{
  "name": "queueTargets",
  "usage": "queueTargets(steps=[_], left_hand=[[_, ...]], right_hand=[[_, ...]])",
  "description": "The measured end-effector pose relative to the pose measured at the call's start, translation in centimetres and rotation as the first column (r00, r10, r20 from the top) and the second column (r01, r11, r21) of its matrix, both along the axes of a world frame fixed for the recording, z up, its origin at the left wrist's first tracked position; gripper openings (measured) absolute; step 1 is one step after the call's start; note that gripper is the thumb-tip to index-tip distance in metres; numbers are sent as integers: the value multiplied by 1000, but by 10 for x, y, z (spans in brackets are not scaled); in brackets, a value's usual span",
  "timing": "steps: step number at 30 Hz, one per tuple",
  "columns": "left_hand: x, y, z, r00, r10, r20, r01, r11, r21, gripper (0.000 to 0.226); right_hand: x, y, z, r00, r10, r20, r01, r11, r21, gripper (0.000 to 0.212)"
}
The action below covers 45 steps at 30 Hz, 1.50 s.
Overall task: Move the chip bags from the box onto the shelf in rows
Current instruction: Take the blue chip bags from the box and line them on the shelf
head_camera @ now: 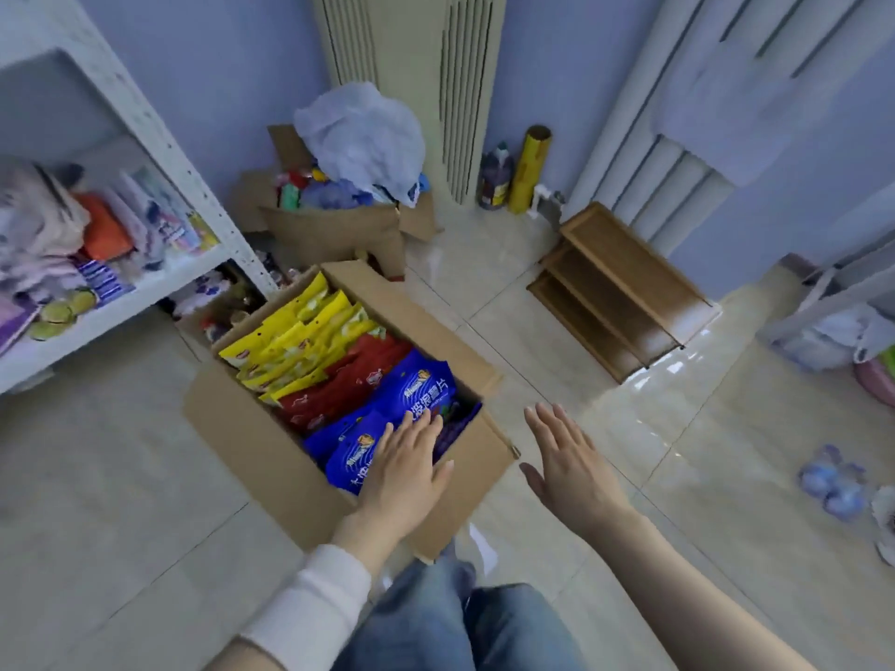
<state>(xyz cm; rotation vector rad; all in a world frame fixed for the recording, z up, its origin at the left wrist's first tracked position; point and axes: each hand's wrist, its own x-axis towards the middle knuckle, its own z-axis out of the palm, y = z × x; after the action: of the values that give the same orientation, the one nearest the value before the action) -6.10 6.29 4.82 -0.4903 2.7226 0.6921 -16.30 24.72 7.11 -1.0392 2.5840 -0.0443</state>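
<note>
The open cardboard box [271, 457] sits at centre frame, packed with yellow chip bags [295, 331] at its upper-left end, then red chip bags [358, 375], then blue chip bags [416, 385] nearest the person, the blue ones lying long-ways from lower left to upper right. The left hand [404, 469] is flat with straight fingers over the nearest blue bag, gripping nothing, though contact is unclear. The right hand [564, 460] hangs spread and holding nothing just right of the box, so the left is nearer; a white metal shelf [160, 138] stands upper left, a wooden shelf [624, 263] centre right.
</note>
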Motion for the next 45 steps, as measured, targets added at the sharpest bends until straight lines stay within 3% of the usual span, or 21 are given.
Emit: queueTargets(steps=[6,17,23,31,35,39,45], left_hand=[[6,-33,-14,940,340,25,-340,940,3,57],[17,-2,-45,637,758,142,-765,644,-9,54],[-2,39,-71,523,826,213,-848,528,33,54],[-2,33,-105,569,812,130,-818,575,-11,51],[-6,-9,-156,509,858,-61,-860,511,4,41],[-8,-47,-223,544,771,-332,-837,526,-150,35],[4,-73,-278,630,702,-334,-777,575,-256,39]], right_hand=[[-49,-61,-12,966,233,109,-243,966,89,67],[-110,-113,-66,820,492,292,-542,832,117,64],[-129,-102,-80,753,587,297,-645,747,158,63],[-124,-127,-108,726,629,279,-672,734,97,62],[-112,-159,-169,710,684,168,-688,724,-40,57],[-114,-191,-247,682,710,-174,-723,618,-308,37],[-122,-204,-299,632,684,-365,-775,545,-320,31]])
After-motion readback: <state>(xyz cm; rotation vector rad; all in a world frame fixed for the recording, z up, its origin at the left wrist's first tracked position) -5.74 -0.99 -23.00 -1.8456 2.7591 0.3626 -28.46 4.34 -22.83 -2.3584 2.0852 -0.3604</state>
